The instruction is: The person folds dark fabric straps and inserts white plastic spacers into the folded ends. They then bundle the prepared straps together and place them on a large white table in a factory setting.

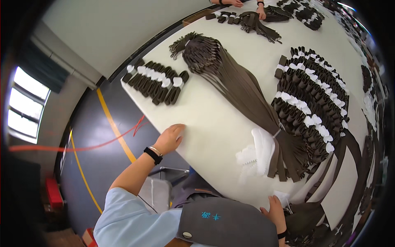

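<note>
My left hand [169,139] lies on the left edge of the white table [201,136], its fingers stretched out and nothing in them. At the near edge, my right hand [275,214] has its thumb and fingers apart, beside a small white piece [282,197]; whether it touches that piece is unclear. Between the hands and farther in lies a stack of white scalloped strips [263,152]. Against it rests a long bundle of dark brown straps [242,86], tied near its close end and looped at the far end.
Folded dark straps with white bands lie in a small group [156,80] at the left and a large group [312,99] at the right. Loose straps [352,164] trail over the right side. Across the table, another person's hands [261,12] handle dark straps. A red cord [82,148] hangs left.
</note>
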{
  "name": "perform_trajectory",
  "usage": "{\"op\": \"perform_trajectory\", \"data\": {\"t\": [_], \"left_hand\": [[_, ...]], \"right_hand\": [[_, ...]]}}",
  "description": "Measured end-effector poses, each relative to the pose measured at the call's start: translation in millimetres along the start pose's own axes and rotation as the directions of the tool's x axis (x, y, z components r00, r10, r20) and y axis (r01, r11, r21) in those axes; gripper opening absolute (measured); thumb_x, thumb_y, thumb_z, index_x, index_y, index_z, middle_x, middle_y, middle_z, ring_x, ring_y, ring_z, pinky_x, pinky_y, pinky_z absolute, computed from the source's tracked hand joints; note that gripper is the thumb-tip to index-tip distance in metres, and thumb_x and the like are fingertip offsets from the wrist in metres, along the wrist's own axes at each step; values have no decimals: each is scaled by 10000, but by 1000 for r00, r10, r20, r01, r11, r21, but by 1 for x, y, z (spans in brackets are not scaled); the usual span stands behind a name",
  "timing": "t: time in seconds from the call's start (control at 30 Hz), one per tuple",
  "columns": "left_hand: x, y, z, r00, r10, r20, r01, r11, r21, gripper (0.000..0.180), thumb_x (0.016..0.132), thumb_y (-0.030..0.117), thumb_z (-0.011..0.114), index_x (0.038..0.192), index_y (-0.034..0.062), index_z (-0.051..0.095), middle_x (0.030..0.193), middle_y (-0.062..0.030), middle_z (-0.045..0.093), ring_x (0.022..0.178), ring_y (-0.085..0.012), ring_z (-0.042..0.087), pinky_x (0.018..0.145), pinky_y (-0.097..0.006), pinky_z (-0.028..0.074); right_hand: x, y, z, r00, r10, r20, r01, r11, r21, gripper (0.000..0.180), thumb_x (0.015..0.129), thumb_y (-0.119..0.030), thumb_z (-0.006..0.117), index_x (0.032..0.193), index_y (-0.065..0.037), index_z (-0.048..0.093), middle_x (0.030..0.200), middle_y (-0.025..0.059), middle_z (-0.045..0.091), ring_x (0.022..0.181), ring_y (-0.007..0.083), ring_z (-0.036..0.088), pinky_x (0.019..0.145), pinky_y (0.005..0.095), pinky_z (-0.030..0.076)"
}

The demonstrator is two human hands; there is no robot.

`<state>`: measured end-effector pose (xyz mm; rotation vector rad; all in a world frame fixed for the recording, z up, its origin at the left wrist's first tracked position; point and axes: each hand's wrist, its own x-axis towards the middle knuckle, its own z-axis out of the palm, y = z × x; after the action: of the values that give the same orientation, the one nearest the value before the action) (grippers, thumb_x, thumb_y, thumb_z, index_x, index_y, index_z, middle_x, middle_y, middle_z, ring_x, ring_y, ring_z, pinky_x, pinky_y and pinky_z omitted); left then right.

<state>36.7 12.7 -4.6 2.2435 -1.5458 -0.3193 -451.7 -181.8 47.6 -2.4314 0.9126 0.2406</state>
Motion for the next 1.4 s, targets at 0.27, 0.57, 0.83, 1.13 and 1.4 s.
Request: {"op": "perform_trajectory", "data": {"t": [0.27, 0.57, 0.83, 1.13, 1.4], "left_hand": [[82, -101, -36, 731, 480, 486, -566, 824, 38, 544, 950, 335, 494, 1390, 24, 414, 1525, -152, 309, 1422, -279, 276, 1163, -425, 228], [87, -121, -36, 715, 507, 481, -579, 816, 1, 537, 896, 368, 529, 1344, 75, 492, 1506, -144, 350, 1418, -287, 289, 1147, -473, 223], [88, -120, -43, 736, 522, 432, -563, 825, -39, 502, 881, 353, 551, 1301, 77, 536, 1487, -115, 393, 1394, -255, 337, 1122, -465, 269], [77, -117, -33, 777, 559, 291, -572, 819, -46, 499, 833, 322, 599, 1259, 66, 557, 1451, -113, 441, 1363, -266, 384, 1113, -471, 293], [68, -118, -29, 816, 574, 69, -569, 818, -82, 406, 789, 147, 644, 1170, 18, 584, 1348, -127, 537, 1281, -298, 481, 1087, -468, 356]], "right_hand": [[56, -67, 47, 814, 579, 48, -581, 808, 103, 1334, 469, -319, 945, 1474, 45, 148, 1466, 439, 32, 1397, 560, 35, 1146, 522, 195], [78, -84, 53, 684, 724, 89, -727, 686, 5, 1453, 456, -438, 938, 1514, -14, 37, 1473, 436, -64, 1401, 564, -37, 1147, 545, 169], [64, -73, 76, 680, 729, 82, -731, 683, -10, 1422, 515, -547, 882, 1530, -81, 1, 1503, 383, -111, 1419, 523, -93, 1008, 683, 318], [52, -54, 92, 671, 736, 86, -730, 677, -95, 1430, 536, -625, 844, 1524, -66, -25, 1487, 411, -96, 1402, 555, -89, 987, 704, 323], [54, -44, 96, 772, 635, -29, -636, 768, -76, 1434, 528, -621, 849, 1511, -20, -5, 1451, 465, -29, 1377, 606, -22, 1033, 671, 299]]}}
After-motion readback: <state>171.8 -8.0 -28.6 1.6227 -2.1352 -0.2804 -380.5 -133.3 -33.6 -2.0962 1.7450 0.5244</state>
